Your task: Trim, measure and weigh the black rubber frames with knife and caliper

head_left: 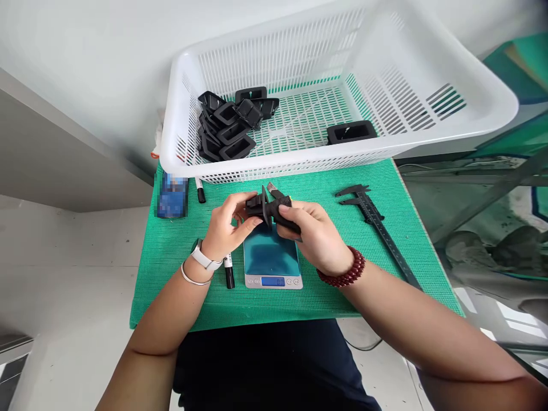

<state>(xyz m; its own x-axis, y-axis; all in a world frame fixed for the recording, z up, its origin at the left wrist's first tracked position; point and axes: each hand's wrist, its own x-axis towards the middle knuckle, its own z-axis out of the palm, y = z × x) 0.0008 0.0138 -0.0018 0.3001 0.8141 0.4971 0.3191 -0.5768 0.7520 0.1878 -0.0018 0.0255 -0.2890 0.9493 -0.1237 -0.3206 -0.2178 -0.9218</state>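
Note:
My left hand pinches a black plastic bezel between thumb and fingers, with its thin flange edge-on to me. My right hand is closed on a black-handled tool with a flat greyish tip, which looks like a utility knife. Its handle is partly hidden under my fingers, close against the flange. Just below both hands lies a digital scale with a blue-filmed plate and a lit display. Beside it, under my left wrist, is a black-capped marker.
A large white plastic basket stands at the back; several black bezels are piled at its left, another bezel farther right. Calipers lie on the right of the green mat. A second marker and a blurred blue item are at left.

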